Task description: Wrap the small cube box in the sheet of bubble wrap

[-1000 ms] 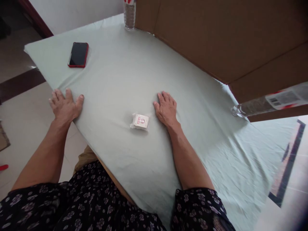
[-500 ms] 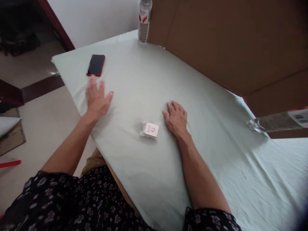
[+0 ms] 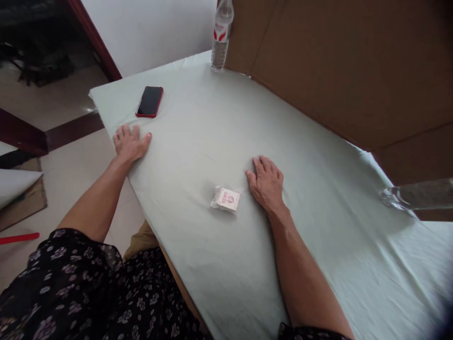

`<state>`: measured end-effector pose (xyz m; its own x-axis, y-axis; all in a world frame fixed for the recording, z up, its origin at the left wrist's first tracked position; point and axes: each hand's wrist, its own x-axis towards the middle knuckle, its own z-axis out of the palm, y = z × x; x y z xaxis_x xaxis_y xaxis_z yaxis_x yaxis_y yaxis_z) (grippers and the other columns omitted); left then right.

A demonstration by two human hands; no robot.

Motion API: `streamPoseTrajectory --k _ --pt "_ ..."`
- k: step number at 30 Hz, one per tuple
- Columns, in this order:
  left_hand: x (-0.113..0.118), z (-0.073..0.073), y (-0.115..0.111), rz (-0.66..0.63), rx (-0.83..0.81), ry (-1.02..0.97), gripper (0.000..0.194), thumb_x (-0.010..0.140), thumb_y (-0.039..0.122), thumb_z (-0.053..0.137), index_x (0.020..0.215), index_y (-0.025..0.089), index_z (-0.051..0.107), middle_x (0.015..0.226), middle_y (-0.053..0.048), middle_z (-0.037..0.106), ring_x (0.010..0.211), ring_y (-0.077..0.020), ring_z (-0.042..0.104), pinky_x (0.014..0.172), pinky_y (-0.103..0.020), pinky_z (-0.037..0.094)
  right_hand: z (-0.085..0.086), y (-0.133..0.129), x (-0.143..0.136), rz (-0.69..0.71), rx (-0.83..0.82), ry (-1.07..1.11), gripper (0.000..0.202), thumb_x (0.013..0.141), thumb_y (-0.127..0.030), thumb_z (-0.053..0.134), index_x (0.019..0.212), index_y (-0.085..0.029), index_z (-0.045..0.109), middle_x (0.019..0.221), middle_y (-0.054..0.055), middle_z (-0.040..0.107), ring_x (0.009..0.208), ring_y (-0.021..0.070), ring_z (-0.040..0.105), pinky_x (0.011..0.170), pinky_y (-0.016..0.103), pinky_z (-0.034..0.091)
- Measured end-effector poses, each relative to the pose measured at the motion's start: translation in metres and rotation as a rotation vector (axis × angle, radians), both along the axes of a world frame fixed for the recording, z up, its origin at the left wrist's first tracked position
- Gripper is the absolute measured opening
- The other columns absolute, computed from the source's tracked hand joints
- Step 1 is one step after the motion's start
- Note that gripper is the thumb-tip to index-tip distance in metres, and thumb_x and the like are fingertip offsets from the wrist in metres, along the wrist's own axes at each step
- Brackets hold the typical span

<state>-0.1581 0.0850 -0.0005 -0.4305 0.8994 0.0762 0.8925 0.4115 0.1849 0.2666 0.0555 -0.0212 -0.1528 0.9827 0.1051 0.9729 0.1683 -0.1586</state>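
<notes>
Along the left edge of the table (image 3: pixel 201 151), left hand (image 3: pixel 129 145) rests palm down, fingers fanned wide; I read its grip as slack, with hold of nothing. Right hand (image 3: pixel 266 182) lies farther in, also palm down, forearm reaching over the pale green cloth (image 3: pixel 215 274). Fingers slightly parted and a little bent; no object in that grip either.

Small white box (image 3: pixel 229 199) with reddish print, in crinkled clear wrap, sits on the cloth between the hands, much nearer the right. It is just beside that thumb; from my remote post I make out a narrow gap.

Phone (image 3: pixel 150 101) in a red case, dark screen up, just beyond the left fingertips, apart from them. Brown cardboard panel (image 3: pixel 318 61) bounds the far right side. Clear bottle (image 3: pixel 220 40), red-and-white label, stands upright at the panel's far end. Second bottle (image 3: pixel 424 194) at the right, cut by the frame; I cannot tell whether it stands or lies.
</notes>
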Motion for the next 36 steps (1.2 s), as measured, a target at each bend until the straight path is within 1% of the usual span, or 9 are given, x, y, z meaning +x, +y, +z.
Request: streamPoseTrajectory --k 4,6,8,12,17,24,28,32,36 --pt "-0.031 0.003 -0.016 0.190 -0.029 -0.116 0.089 0.092 0.072 0.031 0.161 0.015 0.031 0.171 -0.024 0.014 0.156 -0.0470 0.020 0.119 -0.074 0.017 0.001 0.000 0.000 0.011 0.021 0.053 0.055 0.104 -0.038 0.034 0.149 -0.011 0.051 0.160 0.018 0.046 0.149 0.0338 0.040 0.120 0.053 0.032" --pt "-0.036 0.004 -0.022 0.243 -0.035 -0.167 0.094 0.091 0.076 0.031 0.162 0.015 0.028 0.170 -0.027 0.016 0.154 -0.0500 0.025 0.117 -0.077 0.013 0.000 0.000 -0.001 0.010 0.035 0.061 0.055 0.104 -0.038 0.035 0.148 -0.011 0.052 0.159 0.019 0.047 0.149 0.0345 0.040 0.119 0.054 0.033" --pt "-0.035 0.004 -0.028 0.242 -0.004 -0.174 0.102 0.090 0.081 0.027 0.161 0.008 0.026 0.169 -0.029 0.018 0.155 -0.0526 0.016 0.114 -0.079 0.008 0.000 -0.001 -0.001 0.009 0.047 0.056 0.054 0.104 -0.038 0.036 0.148 -0.011 0.053 0.159 0.019 0.048 0.149 0.0343 0.041 0.118 0.054 0.034" --pt "-0.015 0.005 -0.038 0.059 0.199 -0.075 0.102 0.094 0.080 0.022 0.159 0.002 0.029 0.171 -0.026 0.004 0.156 -0.0517 -0.006 0.109 -0.075 0.008 -0.002 -0.001 -0.001 0.010 0.056 0.045 0.053 0.104 -0.037 0.036 0.147 -0.011 0.053 0.159 0.019 0.048 0.149 0.0334 0.041 0.119 0.052 0.033" --pt "0.031 0.011 -0.014 -0.192 0.136 0.015 0.069 0.098 0.050 0.036 0.154 0.010 0.042 0.172 -0.023 0.015 0.160 -0.0386 0.009 0.125 -0.061 0.010 -0.004 0.000 0.001 0.009 0.067 0.060 0.052 0.103 -0.038 0.036 0.146 -0.014 0.054 0.158 0.018 0.050 0.148 0.0333 0.042 0.117 0.053 0.035" --pt "0.059 0.009 0.045 -0.475 -0.033 0.058 0.066 0.100 0.045 0.032 0.153 0.008 0.042 0.166 -0.022 0.033 0.156 -0.0351 0.026 0.124 -0.052 0.021 -0.006 0.001 0.003 0.018 0.088 0.077 0.052 0.103 -0.039 0.035 0.145 -0.015 0.055 0.157 0.017 0.051 0.147 0.0329 0.043 0.116 0.053 0.034" --pt "0.039 0.004 0.040 -0.296 -0.034 0.054 0.067 0.100 0.049 0.030 0.154 0.011 0.042 0.165 -0.021 0.034 0.153 -0.0395 0.029 0.121 -0.060 0.024 -0.007 0.001 0.003 0.017 0.086 0.077 0.053 0.103 -0.039 0.035 0.145 -0.015 0.055 0.157 0.017 0.051 0.148 0.0326 0.042 0.117 0.053 0.034" --pt "0.007 0.007 0.013 -0.048 -0.020 0.050 0.069 0.099 0.053 0.031 0.152 0.010 0.043 0.164 -0.024 0.034 0.154 -0.0432 0.025 0.120 -0.064 0.021 -0.005 0.001 0.002 0.013 0.071 0.074 0.054 0.103 -0.039 0.034 0.146 -0.013 0.054 0.158 0.017 0.050 0.148 0.0329 0.042 0.117 0.053 0.034" --pt "-0.015 0.013 -0.014 0.066 -0.014 -0.060 0.080 0.099 0.060 0.032 0.156 0.003 0.034 0.167 -0.026 0.025 0.156 -0.0449 0.016 0.121 -0.065 0.019 -0.001 -0.002 0.000 0.018 0.059 0.094 0.053 0.103 -0.039 0.035 0.146 -0.014 0.055 0.158 0.017 0.050 0.148 0.0335 0.042 0.117 0.055 0.034"
